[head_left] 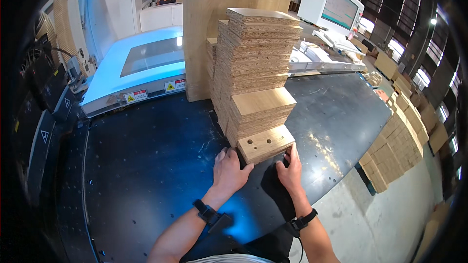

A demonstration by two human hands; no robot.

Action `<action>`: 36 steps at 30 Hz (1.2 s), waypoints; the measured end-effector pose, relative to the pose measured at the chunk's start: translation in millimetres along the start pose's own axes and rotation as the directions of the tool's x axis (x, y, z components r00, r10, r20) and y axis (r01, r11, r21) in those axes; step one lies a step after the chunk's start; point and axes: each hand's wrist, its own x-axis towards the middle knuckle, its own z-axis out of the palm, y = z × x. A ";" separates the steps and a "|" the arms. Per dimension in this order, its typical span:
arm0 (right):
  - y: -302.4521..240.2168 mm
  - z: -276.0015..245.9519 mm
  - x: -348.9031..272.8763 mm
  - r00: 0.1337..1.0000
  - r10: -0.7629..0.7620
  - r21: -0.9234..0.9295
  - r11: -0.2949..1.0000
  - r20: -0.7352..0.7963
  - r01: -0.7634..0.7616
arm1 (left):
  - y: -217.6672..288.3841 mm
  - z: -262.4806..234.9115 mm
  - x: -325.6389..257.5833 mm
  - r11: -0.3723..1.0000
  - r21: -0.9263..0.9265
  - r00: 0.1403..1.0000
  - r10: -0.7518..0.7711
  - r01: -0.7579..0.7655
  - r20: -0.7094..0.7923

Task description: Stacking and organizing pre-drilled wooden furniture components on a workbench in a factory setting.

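A wood-faced particle board with drilled holes (270,142) lies lowest and nearest me, at the front of a stepped stack of boards (263,58). My left hand (230,171) grips its left end, thumb along the near edge and fingers round the side. At the right end, my right hand (291,169) holds it with fingers up against the corner. Behind it the stack rises in steps, its rough chip edges facing me. Some fingertips are hidden by the board. Both wrists carry black straps, the left with a small dark device.
The stack stands on a dark machine table (146,165). A large upright wooden panel (200,44) is behind it. A blue-lit machine cover (141,63) with warning labels lies back left. Back right stands a white monitor (331,7); stacked boards (395,141) sit beyond the table's right edge.
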 end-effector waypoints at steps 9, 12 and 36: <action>3.0 2.2 -6.3 0.998 0.027 -0.012 1.000 -0.064 -0.028 | -14.1 3.3 -7.2 0.995 0.037 0.995 0.093 -0.091 -0.042; 3.5 -1.6 -8.2 0.996 0.037 0.021 0.999 -0.077 -0.035 | -18.7 4.0 -9.3 0.990 0.046 0.990 0.133 -0.131 -0.041; 20.9 -1.2 -14.1 0.981 0.115 0.193 0.978 -0.158 -0.084 | -44.3 -21.2 -20.6 0.959 -0.169 0.973 0.232 -0.228 0.003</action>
